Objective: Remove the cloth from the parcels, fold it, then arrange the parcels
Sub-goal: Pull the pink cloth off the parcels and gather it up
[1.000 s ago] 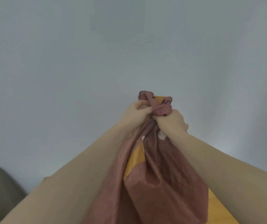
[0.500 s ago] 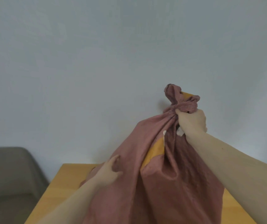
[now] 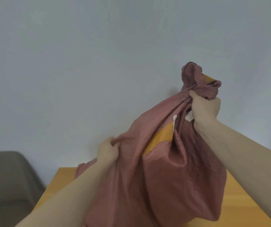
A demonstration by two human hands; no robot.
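1. Cloth (image 3: 172, 169): a dusty-pink sheet with an orange panel, held up in the air above the wooden table (image 3: 249, 199). Its lower end hangs down to the tabletop at the far left edge.
2. Right hand (image 3: 204, 109): raised high, fist clenched round the bunched top of the cloth, a wad of fabric sticking out above the knuckles. A white label shows just beside the wrist.
3. Left hand (image 3: 108, 151): lower and to the left, fingers pinching a fold at the cloth's side edge.
4. Parcels: not visible; the hanging cloth and both forearms cover most of the table. Whether the cloth is clear of them cannot be told.
5. Judgement on the step in hand: the cloth appears lifted off and is being found by its edges for folding. Good practice is to release the bunch, work along to two corners, and spread it flat and taut before the first fold.
6. Risk: the trailing lower end may drag anything beneath it.
7. Surroundings: a grey-brown chair (image 3: 8, 182) stands at the table's left; a plain pale wall lies behind. Neither obstructs the work.
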